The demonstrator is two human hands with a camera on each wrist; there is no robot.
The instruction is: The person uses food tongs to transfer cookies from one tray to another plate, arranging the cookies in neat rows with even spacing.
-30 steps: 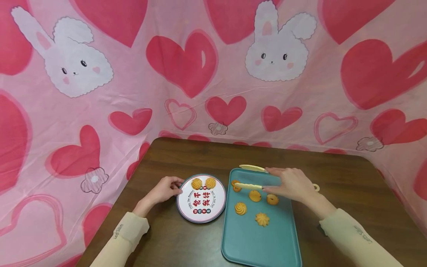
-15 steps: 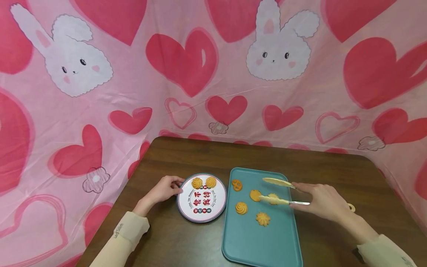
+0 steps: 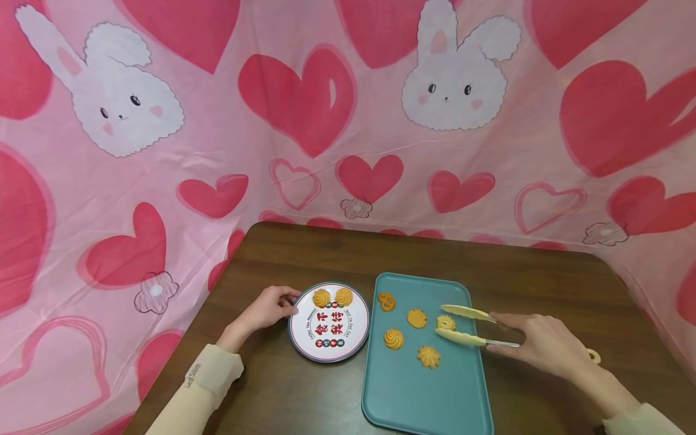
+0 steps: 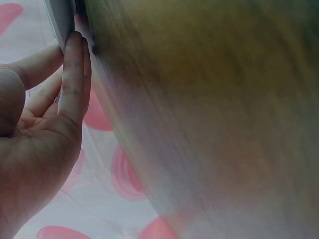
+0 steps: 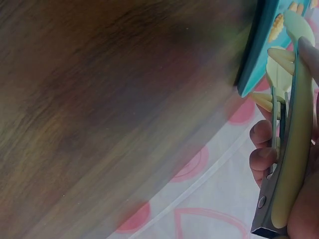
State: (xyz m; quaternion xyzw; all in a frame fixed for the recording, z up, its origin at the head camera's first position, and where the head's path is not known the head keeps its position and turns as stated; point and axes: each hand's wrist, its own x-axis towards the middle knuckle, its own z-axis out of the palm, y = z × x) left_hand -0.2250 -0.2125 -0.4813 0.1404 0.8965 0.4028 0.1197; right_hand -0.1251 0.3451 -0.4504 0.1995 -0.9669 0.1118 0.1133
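Pinching plate (image 3: 328, 354) with left hand (image 3: 272, 307), presumably for steadiness; gripping serving tongs (image 3: 470, 339) in right hand (image 3: 546, 343), parted apparently to straddle piped cookie (image 3: 446, 322).

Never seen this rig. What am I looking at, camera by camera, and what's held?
No robot, just a person working bare-handed. The wide picture comes from a head camera; the two close ones, from a camera on each wrist. On the wooden table sit a plate with two cookies and a teal tray with five, one pretzel-shaped. The left hand pinches the plate. The right hand holds tongs, spread, their tips either side of a tray cookie in the head view.
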